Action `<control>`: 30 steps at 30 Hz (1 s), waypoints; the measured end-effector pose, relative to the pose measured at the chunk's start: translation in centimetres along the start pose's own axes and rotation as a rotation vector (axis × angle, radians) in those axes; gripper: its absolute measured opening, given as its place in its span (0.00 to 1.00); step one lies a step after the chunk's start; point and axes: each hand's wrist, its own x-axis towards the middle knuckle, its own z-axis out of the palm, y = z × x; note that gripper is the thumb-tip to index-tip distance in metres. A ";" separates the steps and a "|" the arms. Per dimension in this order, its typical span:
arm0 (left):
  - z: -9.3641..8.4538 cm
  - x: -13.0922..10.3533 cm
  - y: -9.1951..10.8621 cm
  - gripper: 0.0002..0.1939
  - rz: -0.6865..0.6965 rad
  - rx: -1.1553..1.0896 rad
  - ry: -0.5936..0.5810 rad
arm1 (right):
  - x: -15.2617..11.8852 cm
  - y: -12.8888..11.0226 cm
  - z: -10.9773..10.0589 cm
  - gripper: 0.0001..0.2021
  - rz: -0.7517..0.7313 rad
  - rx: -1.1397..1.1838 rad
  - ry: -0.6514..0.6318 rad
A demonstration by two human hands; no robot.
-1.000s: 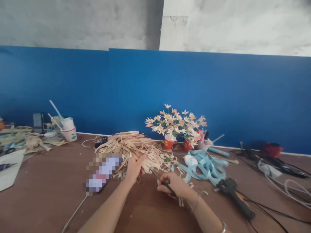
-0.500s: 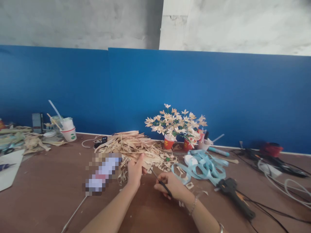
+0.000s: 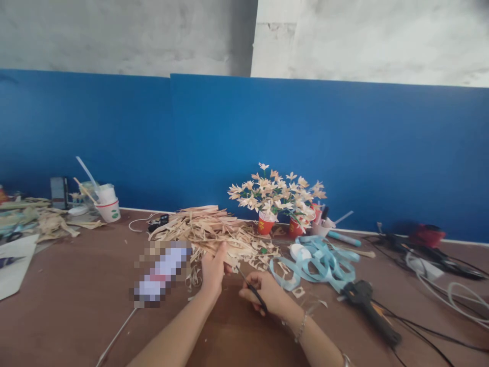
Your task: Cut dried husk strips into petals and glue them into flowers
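Note:
In front of the pile, my left hand [image 3: 213,271] is closed in a pinch, thumb pointing up, on a piece of dried husk [image 3: 231,259] that blends with the scraps behind it. My right hand [image 3: 269,294] grips a pair of scissors [image 3: 253,290] by their black handles. Their thin blades point up and left toward the left fingertips; whether they touch the husk I cannot tell. Just beyond both hands lies a heap of pale dried husk strips [image 3: 202,224], with small cut scraps along its near right side.
Husk flowers [image 3: 263,196] stand in a red paper cup [image 3: 265,224] behind the heap. Blue ribbon [image 3: 324,260] and a black glue gun [image 3: 372,311] lie right, with cables beyond. A blurred-out phone-like object [image 3: 162,275] rests left. A white cup [image 3: 108,210] stands far left.
My right hand and the scissors have shifted slightly left, toward my left hand. My left hand stays nearly in place.

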 end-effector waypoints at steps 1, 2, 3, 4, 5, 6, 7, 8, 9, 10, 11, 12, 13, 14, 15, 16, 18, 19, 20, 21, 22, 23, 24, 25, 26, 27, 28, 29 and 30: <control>-0.1 0.2 0.0 0.22 -0.001 0.018 -0.012 | -0.1 -0.1 -0.3 0.12 0.004 -0.003 -0.015; -0.3 0.4 0.0 0.22 0.004 0.042 -0.025 | -0.3 -0.1 -0.6 0.12 0.007 -0.008 -0.032; -0.5 0.7 0.0 0.23 0.012 0.068 -0.038 | -0.5 -0.2 -1.1 0.12 0.006 -0.011 -0.045; -0.7 1.0 0.0 0.23 0.023 0.099 -0.043 | -0.7 -0.2 -1.5 0.12 0.006 -0.014 -0.058; -0.9 1.4 -0.1 0.22 0.039 0.126 -0.049 | -0.9 -0.2 -2.0 0.11 0.003 -0.016 -0.071; -1.2 1.7 -0.1 0.22 0.054 0.149 -0.048 | -1.2 -0.1 -2.5 0.11 -0.003 -0.015 -0.084; -1.4 2.1 -0.1 0.22 0.064 0.177 -0.051 | -1.4 -0.1 -2.9 0.11 -0.010 -0.009 -0.106; -1.7 2.4 -0.2 0.21 0.086 0.206 -0.060 | -1.6 -0.2 -3.3 0.12 -0.022 0.006 -0.132; -1.9 2.6 -0.2 0.20 0.115 0.234 -0.065 | -1.7 -0.2 -3.6 0.12 -0.035 0.027 -0.160; -2.1 2.8 -0.2 0.19 0.147 0.264 -0.074 | -1.8 -0.2 -3.9 0.12 -0.044 0.046 -0.184; -2.2 3.0 -0.1 0.18 0.175 0.295 -0.085 | -1.9 -0.3 -4.0 0.12 -0.049 0.056 -0.194; -2.3 3.0 -0.1 0.17 0.197 0.324 -0.098 | -2.0 -0.3 -4.2 0.12 -0.048 0.050 -0.192; -2.3 3.1 0.0 0.16 0.209 0.347 -0.116 | -2.0 -0.4 -4.2 0.12 -0.038 0.028 -0.182; -2.2 3.0 0.0 0.15 0.207 0.359 -0.137 | -2.0 -0.4 -4.3 0.12 -0.021 -0.004 -0.166; -2.2 2.9 0.0 0.15 0.194 0.358 -0.159 | -1.9 -0.4 -4.3 0.11 0.000 -0.039 -0.153; -2.1 2.9 0.0 0.14 0.177 0.347 -0.184 | -1.9 -0.5 -4.3 0.10 0.019 -0.068 -0.146; -1.9 2.7 -0.1 0.13 0.145 0.315 -0.225 | -1.8 -0.5 -4.3 0.10 0.049 -0.096 -0.144; -1.8 2.6 -0.2 0.13 0.135 0.306 -0.242 | -1.8 -0.4 -4.3 0.10 0.057 -0.098 -0.143; -1.8 2.6 -0.3 0.12 0.131 0.300 -0.256 | -1.8 -0.4 -4.3 0.10 0.059 -0.095 -0.143; -1.8 2.6 -0.4 0.12 0.129 0.294 -0.266 | -1.7 -0.3 -4.4 0.11 0.058 -0.089 -0.148; -1.8 2.7 -0.5 0.11 0.123 0.287 -0.272 | -1.7 -0.2 -4.4 0.11 0.057 -0.082 -0.155; -1.8 2.7 -0.5 0.11 0.110 0.277 -0.276 | -1.7 -0.1 -4.5 0.11 0.052 -0.075 -0.162; -1.8 2.7 -0.6 0.11 0.098 0.265 -0.279 | -1.7 0.0 -4.5 0.11 0.046 -0.070 -0.168; -1.8 2.7 -0.6 0.11 0.091 0.256 -0.281 | -1.6 0.1 -4.5 0.11 0.043 -0.068 -0.169; -1.8 2.7 -0.5 0.11 0.092 0.252 -0.286 | -1.6 0.1 -4.5 0.11 0.039 -0.070 -0.163; -1.7 2.6 -0.5 0.11 0.099 0.253 -0.296 | -1.6 0.2 -4.4 0.11 0.032 -0.074 -0.156; -1.7 2.5 -0.4 0.11 0.103 0.253 -0.310 | -1.5 0.3 -4.3 0.11 0.026 -0.078 -0.148; -1.6 2.4 -0.4 0.11 0.098 0.250 -0.329 | -1.5 0.3 -4.3 0.11 0.023 -0.080 -0.144; -1.5 2.3 -0.3 0.12 0.079 0.243 -0.352 | -1.4 0.4 -4.2 0.12 0.025 -0.080 -0.142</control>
